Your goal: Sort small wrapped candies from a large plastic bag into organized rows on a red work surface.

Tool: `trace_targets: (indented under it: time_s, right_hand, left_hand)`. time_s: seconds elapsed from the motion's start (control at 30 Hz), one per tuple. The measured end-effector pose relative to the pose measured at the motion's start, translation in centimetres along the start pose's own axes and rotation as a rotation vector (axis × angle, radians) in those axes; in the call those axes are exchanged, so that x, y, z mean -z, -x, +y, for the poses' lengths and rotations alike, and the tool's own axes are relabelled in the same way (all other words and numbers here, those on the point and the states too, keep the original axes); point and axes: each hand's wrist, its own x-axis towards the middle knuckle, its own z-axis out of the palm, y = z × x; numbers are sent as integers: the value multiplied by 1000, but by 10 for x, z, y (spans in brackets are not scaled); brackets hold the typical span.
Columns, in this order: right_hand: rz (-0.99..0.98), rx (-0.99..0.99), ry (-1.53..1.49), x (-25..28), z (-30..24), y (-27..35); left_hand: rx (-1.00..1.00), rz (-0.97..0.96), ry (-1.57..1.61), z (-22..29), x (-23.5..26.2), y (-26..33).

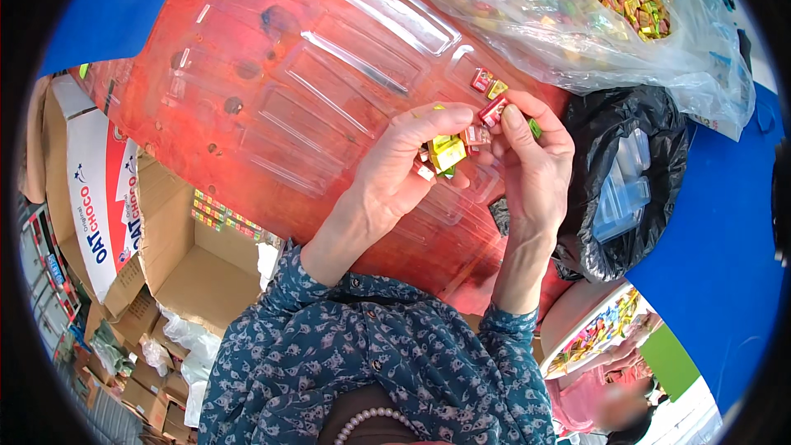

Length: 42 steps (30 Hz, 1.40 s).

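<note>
My left hand (383,156) is curled around a small handful of wrapped sweets (447,152), mostly yellow and red. Between the thumb and fingers of my right hand (534,173) is a red wrapped sweet (493,111), close to the left fingertips. A bit of green wrapper (535,128) shows beside the right fingers. Beneath and beyond both hands lie clear plastic trays (354,62) with long moulded compartments. Just past my fingers, a red sweet (482,79) and a yellow sweet (497,89) rest in one compartment.
The trays lie on a red, stained table (222,49). A clear bag (527,41) heaped with sweets stands far right. Nearer is a black bag (667,115) holding clear plastic pieces. An open cardboard box (173,239) is at left. Another person (581,400) shows at lower right beside a tub (577,292).
</note>
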Motion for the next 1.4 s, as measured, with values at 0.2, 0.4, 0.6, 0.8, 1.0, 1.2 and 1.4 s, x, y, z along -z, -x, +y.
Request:
trace_targets:
  time_s: [0.2,0.4,0.6,0.8,1.0,1.2,1.4]
  right_hand:
    - [94,613,853,4,6,21]
    - [-25,1038,1232,10,17,35]
    - [-71,925,1188,12,17,31]
    - [-64,704,1034,10,6,25]
    - [-114,638,1074,10,1,22]
    - [124,626,1154,33,-5,-9]
    - [-26,739,1241,52,14,-43]
  left_hand:
    - [106,30,-6,-7,1,1]
    - [160,23,-12,-5,-2,7]
    - [119,31,-60,-6,0,1]
    - [60,64,-106,-3,-6,-3]
    - [48,59,-126,-9,-2,-10]
    - [118,60,-72,-7,-5,-13]
    - [66,74,-116,5,2,-17]
